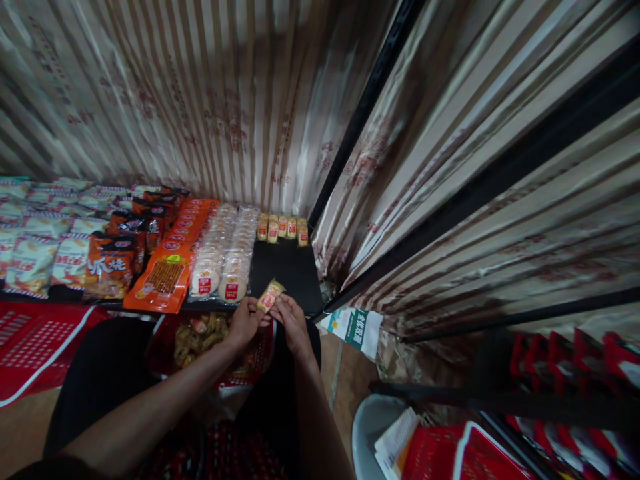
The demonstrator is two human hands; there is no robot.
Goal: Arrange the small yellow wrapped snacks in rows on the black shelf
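Observation:
A small yellow wrapped snack with a red label [270, 296] is held between both my hands, just above the front edge of the black shelf [285, 267]. My left hand [246, 321] pinches its lower left side. My right hand [291, 321] grips its right end with the fingertips. Below my hands, a red basket [159, 347] rests between my legs, with several yellow wrapped snacks [200, 337] in it. Similar yellow packs [283, 227] stand in a row at the back of the shelf.
Left of the bare shelf part lie clear packs of round crackers [233, 267], orange stick-snack bags [165, 273] and more snack bags [70, 260]. Black frame bars [450, 207] slant at right before a striped curtain [200, 100]. A pale basin [365, 427] and red baskets sit lower right.

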